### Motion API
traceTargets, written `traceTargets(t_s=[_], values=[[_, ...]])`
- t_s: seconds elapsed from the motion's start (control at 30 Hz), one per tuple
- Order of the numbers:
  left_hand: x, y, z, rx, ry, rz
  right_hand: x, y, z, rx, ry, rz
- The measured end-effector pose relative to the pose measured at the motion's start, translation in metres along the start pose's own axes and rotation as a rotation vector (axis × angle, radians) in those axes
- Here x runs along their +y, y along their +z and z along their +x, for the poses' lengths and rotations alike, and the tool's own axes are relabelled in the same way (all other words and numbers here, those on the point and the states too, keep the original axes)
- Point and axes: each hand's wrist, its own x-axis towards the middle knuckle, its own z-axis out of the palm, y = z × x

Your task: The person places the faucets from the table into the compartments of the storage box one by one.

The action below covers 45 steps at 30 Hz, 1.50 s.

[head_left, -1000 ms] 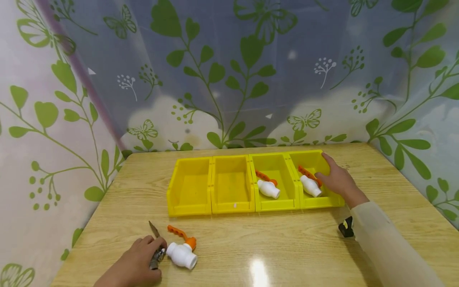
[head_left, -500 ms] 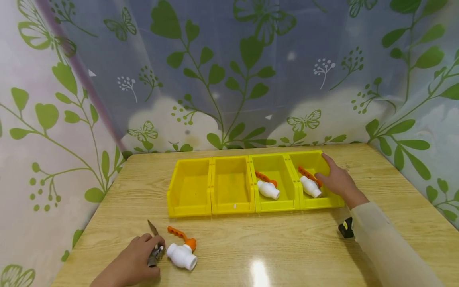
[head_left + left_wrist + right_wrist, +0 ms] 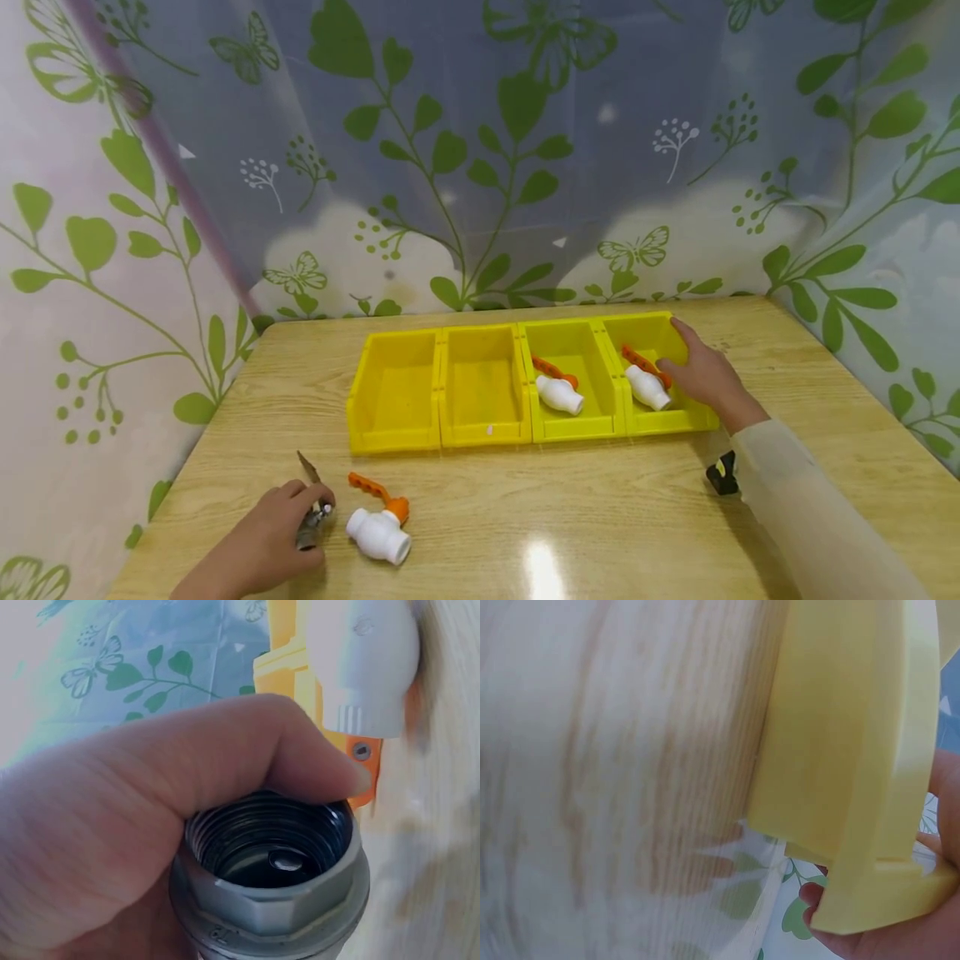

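Observation:
My left hand (image 3: 270, 533) holds a grey metal ball valve (image 3: 311, 527) over the near left of the table, its lever (image 3: 307, 467) pointing away. In the left wrist view the thumb crosses the rim of the valve's threaded, hexagonal end (image 3: 277, 911). Just right of that hand lies a white plastic ball valve (image 3: 378, 536) with an orange handle (image 3: 378, 492). My right hand (image 3: 708, 371) grips the outer side wall of the rightmost yellow bin (image 3: 671, 423); in the right wrist view its fingertips (image 3: 810, 892) curl around the bin's edge.
Yellow bins stand joined in a row on the wooden table (image 3: 570, 508). White valves with orange handles lie in the third bin (image 3: 577, 429) and the rightmost one. A small black object (image 3: 722, 473) sits beside the right sleeve. Patterned cloth (image 3: 480, 167) hangs behind.
My left hand has shifted a little to the left with the metal valve, widening the gap to the white valve. The right hand keeps its place on the bin.

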Motion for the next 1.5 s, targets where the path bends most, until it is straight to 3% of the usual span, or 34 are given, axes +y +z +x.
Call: traceTargets(t_s=[0.27,0.57,1.33,1.5], values=[[0.004,-0.010,0.001,0.056,0.017,0.024,-0.001,-0.002,0.001,-0.006,0.002,0.004],[0.013,-0.020,0.003,0.051,0.005,0.008,-0.001,0.000,0.001,-0.005,0.019,0.006],[0.031,-0.031,0.011,0.077,0.167,-0.006,-0.003,0.000,0.000,-0.010,0.029,0.006],[0.035,-0.032,0.014,0.064,0.176,-0.005,-0.005,-0.001,-0.001,-0.008,0.034,0.005]])
